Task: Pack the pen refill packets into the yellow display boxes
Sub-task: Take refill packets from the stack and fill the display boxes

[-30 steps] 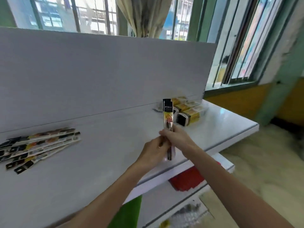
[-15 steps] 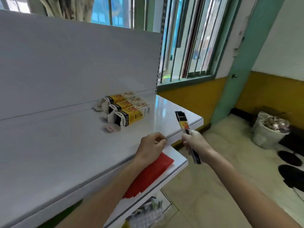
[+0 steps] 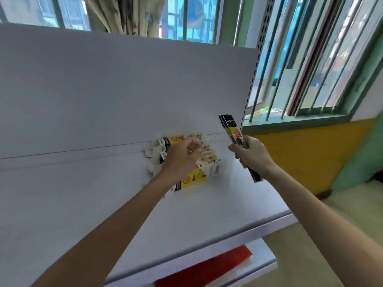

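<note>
Two hands are out over the white shelf: the left hand [image 3: 182, 157] reaches over the boxes, and the right hand [image 3: 251, 154] grips a thin bunch of pen refill packets [image 3: 233, 131], too tightly stacked to count. At the back of the shelf lies one cluster of yellow display boxes [image 3: 194, 179]; three seems likely, though the left hand hides part of them. One red sheet [image 3: 207, 270] lies on the lower shelf.

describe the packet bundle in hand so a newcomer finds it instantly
Start at the white shelf under the barred window; yellow display boxes lie at its back. Just right of them, the right hand grips the refill packets, a slim black-and-yellow bundle. Unlike the boxes lying flat, it is held nearly upright in the air.
</note>
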`<state>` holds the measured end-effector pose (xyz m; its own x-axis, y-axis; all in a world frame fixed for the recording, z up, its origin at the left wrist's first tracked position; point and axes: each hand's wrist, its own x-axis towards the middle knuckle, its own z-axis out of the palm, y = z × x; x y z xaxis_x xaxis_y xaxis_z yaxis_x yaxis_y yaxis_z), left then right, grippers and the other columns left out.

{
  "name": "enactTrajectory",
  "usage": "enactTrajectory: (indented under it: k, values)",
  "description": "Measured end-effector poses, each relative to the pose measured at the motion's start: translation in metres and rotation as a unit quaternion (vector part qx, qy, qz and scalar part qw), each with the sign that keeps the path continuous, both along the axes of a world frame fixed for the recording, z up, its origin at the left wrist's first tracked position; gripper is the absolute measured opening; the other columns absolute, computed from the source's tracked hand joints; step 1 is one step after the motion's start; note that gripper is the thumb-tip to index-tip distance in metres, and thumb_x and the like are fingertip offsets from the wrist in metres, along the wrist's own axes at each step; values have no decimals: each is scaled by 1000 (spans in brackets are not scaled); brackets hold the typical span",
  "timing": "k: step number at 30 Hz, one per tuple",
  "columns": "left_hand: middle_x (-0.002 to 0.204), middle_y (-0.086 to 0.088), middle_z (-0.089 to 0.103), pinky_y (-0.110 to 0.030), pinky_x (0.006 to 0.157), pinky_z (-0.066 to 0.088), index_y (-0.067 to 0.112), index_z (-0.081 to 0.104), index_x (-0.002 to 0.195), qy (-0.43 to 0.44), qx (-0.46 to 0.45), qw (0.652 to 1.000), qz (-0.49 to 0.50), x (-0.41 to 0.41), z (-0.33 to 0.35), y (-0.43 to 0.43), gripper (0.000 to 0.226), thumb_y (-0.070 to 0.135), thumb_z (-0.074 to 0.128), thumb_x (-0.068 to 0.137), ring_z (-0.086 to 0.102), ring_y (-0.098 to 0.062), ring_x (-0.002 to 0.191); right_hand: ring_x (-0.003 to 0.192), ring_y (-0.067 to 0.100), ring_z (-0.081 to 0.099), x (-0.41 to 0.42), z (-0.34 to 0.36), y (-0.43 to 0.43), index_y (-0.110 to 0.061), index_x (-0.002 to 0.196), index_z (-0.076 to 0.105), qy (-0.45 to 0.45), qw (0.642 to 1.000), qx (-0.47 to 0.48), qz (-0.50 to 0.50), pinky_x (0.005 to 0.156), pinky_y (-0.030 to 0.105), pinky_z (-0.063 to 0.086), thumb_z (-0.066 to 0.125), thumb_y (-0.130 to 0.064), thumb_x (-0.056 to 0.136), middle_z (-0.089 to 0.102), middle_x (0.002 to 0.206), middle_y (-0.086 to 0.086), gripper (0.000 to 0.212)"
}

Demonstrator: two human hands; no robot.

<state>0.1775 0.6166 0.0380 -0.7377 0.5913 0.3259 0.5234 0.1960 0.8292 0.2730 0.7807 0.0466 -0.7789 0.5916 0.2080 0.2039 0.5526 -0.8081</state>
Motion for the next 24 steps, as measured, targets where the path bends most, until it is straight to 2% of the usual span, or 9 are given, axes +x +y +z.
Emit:
enactTrajectory:
  k: [3, 5, 8, 10, 11, 13, 15, 20, 24]
  values:
    - [88, 8, 62, -10, 62, 42, 19, 61, 93, 5, 16, 998, 58, -11, 9, 0, 7, 18, 54, 90, 58, -4, 82, 60, 13, 52, -28, 13, 15, -12, 102, 51, 6, 999, 18, 43, 52, 24, 43, 56, -30, 90, 58, 76, 5, 22]
    - [84, 12, 60, -5, 57, 41, 21, 59, 88, 9, 14, 994, 104, -15, 7, -6, 6, 17, 55, 90, 55, 1, 77, 58, 13, 51, -46, 16, 20, -7, 97, 52, -5, 995, 44, 88, 53, 27, 44, 56, -32, 90, 60, 78, 9, 26]
    - [81, 8, 59, -11, 57, 40, 16, 56, 87, -24, 6, 979, 200, -12, -8, -21, 3, 18, 55, 90, 54, -3, 73, 58, 13, 48, -71, 10, 16, -9, 89, 50, -73, 972, 144, 170, 55, 26, 40, 53, -34, 91, 55, 73, 5, 25]
    - [82, 6, 58, -13, 56, 41, 11, 54, 92, -69, 8, 964, 256, -4, -21, -30, 15, 24, 59, 88, 53, -3, 70, 61, 14, 52, -80, 2, 8, -11, 87, 51, -99, 952, 189, 219, 56, 28, 42, 54, -35, 90, 56, 73, 1, 24]
    - [85, 5, 58, -13, 55, 41, 10, 53, 95, -95, 8, 958, 270, 2, -28, -33, 21, 26, 62, 86, 53, -3, 71, 65, 16, 55, -84, -4, 4, -11, 89, 53, -111, 939, 217, 242, 61, 31, 46, 55, -38, 89, 58, 76, 2, 27]
    - [96, 5, 57, -8, 56, 41, 12, 51, 103, -134, -19, 953, 271, 14, -40, -35, 33, 28, 69, 81, 56, -6, 81, 74, 20, 58, -88, -16, -1, -14, 88, 55, -124, 906, 287, 284, 71, 36, 48, 58, -49, 84, 62, 82, 3, 35]
    - [105, 7, 54, -11, 62, 40, 13, 49, 115, -156, -50, 950, 266, 24, -51, -33, 47, 29, 73, 78, 53, -7, 93, 76, 18, 57, -88, -23, -1, -19, 82, 55, -114, 886, 314, 321, 72, 35, 48, 60, -56, 79, 62, 84, 1, 38]
    - [117, 3, 58, -17, 81, 36, 16, 53, 121, -125, -34, 943, 308, 41, -62, -22, 52, 21, 76, 75, 51, -8, 106, 86, 17, 54, -85, -22, 4, -14, 94, 61, -115, 849, 342, 386, 68, 30, 40, 71, -55, 69, 58, 92, 0, 49]
    - [107, 0, 56, -13, 76, 34, 19, 56, 123, -73, -53, 937, 337, 46, -62, -16, 49, 24, 73, 77, 51, -9, 101, 86, 15, 49, -84, -27, 6, -14, 87, 64, -73, 855, 317, 403, 70, 30, 40, 77, -49, 64, 57, 95, 1, 44]
